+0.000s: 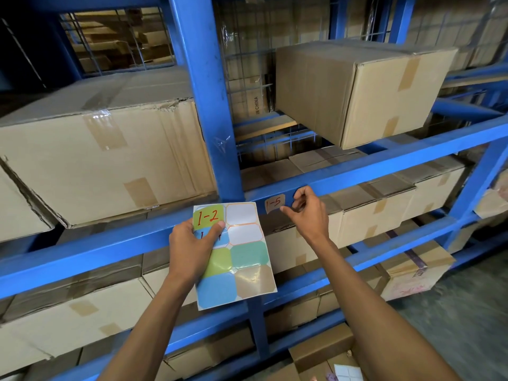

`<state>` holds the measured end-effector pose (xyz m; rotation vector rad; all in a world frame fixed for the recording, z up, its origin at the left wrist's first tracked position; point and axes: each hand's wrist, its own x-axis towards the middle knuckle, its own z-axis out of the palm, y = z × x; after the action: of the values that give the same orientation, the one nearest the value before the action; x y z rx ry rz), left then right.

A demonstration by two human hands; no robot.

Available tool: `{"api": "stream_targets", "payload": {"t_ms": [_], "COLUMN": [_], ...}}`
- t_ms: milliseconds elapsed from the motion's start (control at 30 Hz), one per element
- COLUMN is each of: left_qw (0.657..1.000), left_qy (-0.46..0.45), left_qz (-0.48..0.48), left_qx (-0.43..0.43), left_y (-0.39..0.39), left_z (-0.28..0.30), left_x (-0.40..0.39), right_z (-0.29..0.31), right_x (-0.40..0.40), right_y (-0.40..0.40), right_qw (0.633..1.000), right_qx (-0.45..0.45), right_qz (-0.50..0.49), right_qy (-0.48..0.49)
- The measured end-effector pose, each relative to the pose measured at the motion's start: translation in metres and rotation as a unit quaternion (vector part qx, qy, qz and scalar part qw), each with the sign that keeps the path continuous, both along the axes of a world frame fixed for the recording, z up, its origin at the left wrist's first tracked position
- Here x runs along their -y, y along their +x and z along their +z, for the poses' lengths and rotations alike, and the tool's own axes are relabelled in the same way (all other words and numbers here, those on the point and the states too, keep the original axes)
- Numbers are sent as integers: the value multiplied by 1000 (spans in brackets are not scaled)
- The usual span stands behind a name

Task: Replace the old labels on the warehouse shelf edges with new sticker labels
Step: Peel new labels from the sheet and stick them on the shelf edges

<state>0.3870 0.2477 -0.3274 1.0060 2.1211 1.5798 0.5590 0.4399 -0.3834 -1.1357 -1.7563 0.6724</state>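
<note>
On the shelf beam [357, 171], "1-5" label [274, 203]: thin, flimsy; right hand [308, 213] pinching empty beside it, peel from corner; left hand [192, 243] grips sticker sheet [242, 259]

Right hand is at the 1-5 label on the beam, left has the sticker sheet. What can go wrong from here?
1. The brown 1-5 label looks stuck flat on the blue beam; the right hand pinching at its edge may tear it and leave residue.
2. The left hand thumb covers the second written sticker on the sticker sheet; the ink could smudge, or the wrong number get picked.
3. The sheet is already creased mid-way; one-handed grip may bend it further.
</note>
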Motion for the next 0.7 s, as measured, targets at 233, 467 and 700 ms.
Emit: {"api": "stream_targets", "payload": {"t_ms": [233, 467, 700], "left_qw": [1000, 1000, 1000], "left_qy": [17, 24, 25], "left_qz": [-2, -3, -5], "left_qx": [5, 12, 12], "left_y": [1, 0, 3], "left_z": [0, 0, 2], "left_x": [4, 6, 8], "right_z": [5, 19, 34], "right_x": [11, 11, 8], "right_y": [-17, -21, -20], "right_qw": [995, 989, 982], "right_qx": [84, 130, 172], "right_qz": [-13, -62, -75], "right_qy": [60, 45, 19]}}
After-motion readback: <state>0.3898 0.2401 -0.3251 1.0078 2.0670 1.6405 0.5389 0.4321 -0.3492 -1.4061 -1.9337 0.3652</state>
